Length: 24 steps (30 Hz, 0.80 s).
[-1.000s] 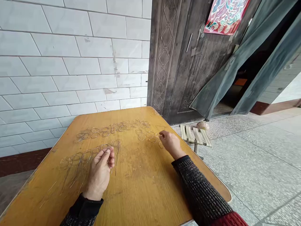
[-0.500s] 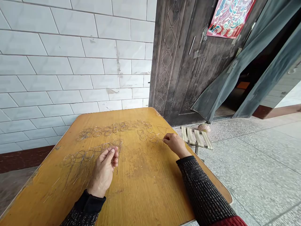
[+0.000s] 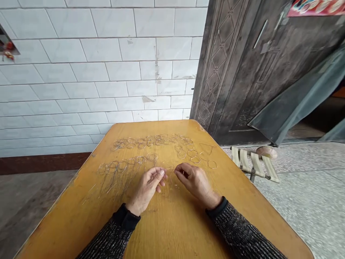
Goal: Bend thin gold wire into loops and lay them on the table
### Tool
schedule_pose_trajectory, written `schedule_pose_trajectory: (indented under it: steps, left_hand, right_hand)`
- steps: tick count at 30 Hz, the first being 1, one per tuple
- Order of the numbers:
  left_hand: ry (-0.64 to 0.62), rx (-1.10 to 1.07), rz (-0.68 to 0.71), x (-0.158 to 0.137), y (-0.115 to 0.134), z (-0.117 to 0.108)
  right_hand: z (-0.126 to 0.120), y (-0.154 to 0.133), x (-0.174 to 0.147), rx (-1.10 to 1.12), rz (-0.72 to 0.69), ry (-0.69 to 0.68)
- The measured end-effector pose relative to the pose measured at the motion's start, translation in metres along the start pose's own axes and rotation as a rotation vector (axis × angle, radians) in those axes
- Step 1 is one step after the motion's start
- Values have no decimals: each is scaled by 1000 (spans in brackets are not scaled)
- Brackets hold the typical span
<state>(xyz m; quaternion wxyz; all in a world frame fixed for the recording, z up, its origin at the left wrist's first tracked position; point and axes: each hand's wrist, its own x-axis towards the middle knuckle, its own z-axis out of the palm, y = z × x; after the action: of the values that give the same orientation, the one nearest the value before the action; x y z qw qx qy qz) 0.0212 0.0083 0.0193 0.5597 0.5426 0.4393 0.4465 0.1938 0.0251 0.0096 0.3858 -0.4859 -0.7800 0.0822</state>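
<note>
Over the middle of the wooden table (image 3: pixel 167 223), my left hand (image 3: pixel 148 187) is closed, thumb pressed to forefinger. My right hand (image 3: pixel 195 181) faces it in a pinch, a small gap apart. A very thin wire (image 3: pixel 170 168) shows between the two sets of fingertips; its ends are hidden in the fingers. To the left lie bent wire loops with long straight tails (image 3: pixel 122 165), in an overlapping row. Behind them runs a second row of wire loops (image 3: pixel 149 141). Past my right hand are several looser wire loops (image 3: pixel 193 154) and a wire triangle (image 3: pixel 207 148).
A white tiled wall (image 3: pixel 118 79) stands behind the table's far edge. At the right are a dark carved door (image 3: pixel 242 72), a grey-blue curtain (image 3: pixel 293 100) and a strap-seated folding stool (image 3: pixel 256 163) with a round pinkish thing (image 3: pixel 266 151) on it.
My right hand has come from the loops at the table's right side back to beside my left hand. A separate loop now lies at the right. The view has swung left.
</note>
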Motion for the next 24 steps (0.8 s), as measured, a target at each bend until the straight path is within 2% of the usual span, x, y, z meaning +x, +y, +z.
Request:
schedule_pose_trajectory:
  steps: [4, 8, 13, 24]
  left_hand:
    - [-8, -33, -10, 1, -3, -3]
    - [9, -57, -14, 3, -5, -6]
    - [23, -13, 11, 3, -3, -6]
    - [-16, -68, -4, 3, -2, -4]
  right_hand:
    - [10, -10, -7, -69, -131, -75]
    - [12, -9, -9, -18, -138, -79]
    - [10, -9, -7, 132, -75, -76]
    - [11, -12, -3, 442, 141, -164]
